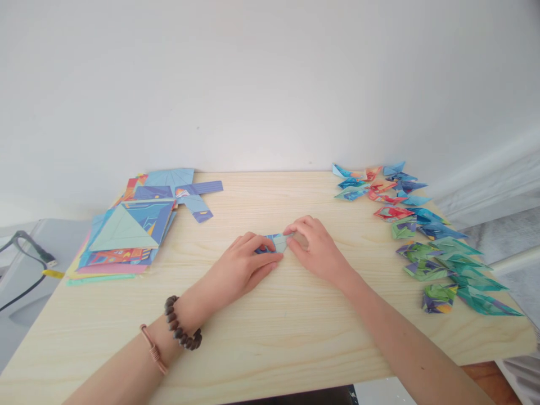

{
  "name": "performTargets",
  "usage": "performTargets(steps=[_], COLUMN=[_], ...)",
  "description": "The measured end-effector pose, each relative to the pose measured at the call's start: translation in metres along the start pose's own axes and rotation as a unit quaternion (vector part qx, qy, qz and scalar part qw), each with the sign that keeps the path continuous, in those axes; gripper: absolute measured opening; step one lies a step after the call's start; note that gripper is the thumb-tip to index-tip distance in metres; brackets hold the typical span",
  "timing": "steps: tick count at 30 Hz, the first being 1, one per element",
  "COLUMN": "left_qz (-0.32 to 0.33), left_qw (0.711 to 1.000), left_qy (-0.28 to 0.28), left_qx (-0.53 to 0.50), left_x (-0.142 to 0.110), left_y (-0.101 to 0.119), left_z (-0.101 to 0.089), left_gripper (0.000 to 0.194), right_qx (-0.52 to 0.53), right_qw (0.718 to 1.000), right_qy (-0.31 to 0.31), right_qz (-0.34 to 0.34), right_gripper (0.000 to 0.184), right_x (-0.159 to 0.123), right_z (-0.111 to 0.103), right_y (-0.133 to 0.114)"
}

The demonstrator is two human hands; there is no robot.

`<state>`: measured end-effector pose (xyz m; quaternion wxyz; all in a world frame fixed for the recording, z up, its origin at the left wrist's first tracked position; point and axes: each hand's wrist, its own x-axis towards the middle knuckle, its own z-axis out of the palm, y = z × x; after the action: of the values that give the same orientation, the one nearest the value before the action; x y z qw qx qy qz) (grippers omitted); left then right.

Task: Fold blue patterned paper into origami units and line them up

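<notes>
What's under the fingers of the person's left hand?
A small folded blue paper; its pale part shows between the left hand and the right hand. The left fingers cover some of it, so what lies directly beneath them cannot be seen.

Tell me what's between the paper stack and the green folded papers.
The head view shows the left hand, a small folded paper and the right hand.
</notes>
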<state>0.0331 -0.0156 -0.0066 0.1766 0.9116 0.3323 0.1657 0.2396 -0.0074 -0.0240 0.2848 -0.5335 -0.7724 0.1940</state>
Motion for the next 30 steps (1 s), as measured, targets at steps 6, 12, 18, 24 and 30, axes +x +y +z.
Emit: performTargets(steps=[6,12,18,24,30], left_qz=[-0.111,-0.156,-0.158,-0.159,-0.087], left_qw=[0.987,0.980,0.981,0.982,0.991], left_qy=[0.106,0.105,0.112,0.096,0.088], left_qx=[0.039,0.068,-0.004,-0.029,-0.057], left_x=[0.001,0.000,0.002,0.002,-0.002], left_y=[-0.017,-0.018,-0.019,-0.017,-0.030], left_z=[0.011,0.013,0.011,0.005,0.000], left_gripper=[0.030,0.033,0.027,0.017,0.017], right_qx=[0.000,-0.031,-0.036,-0.013,-0.006], right_qw=[1.000,0.999,0.999,1.000,0.998], right_qy=[-0.001,-0.010,-0.019,-0.006,0.003], right_qz=[0.003,0.001,-0.024,-0.023,-0.067], right_gripper=[0.013,0.026,0.025,0.017,0.015], right_x=[0.001,0.001,-0.002,-0.001,0.000], right_z=[0.003,0.005,0.003,0.006,0.006], right_y=[0.002,0.001,-0.001,-0.003,0.003])
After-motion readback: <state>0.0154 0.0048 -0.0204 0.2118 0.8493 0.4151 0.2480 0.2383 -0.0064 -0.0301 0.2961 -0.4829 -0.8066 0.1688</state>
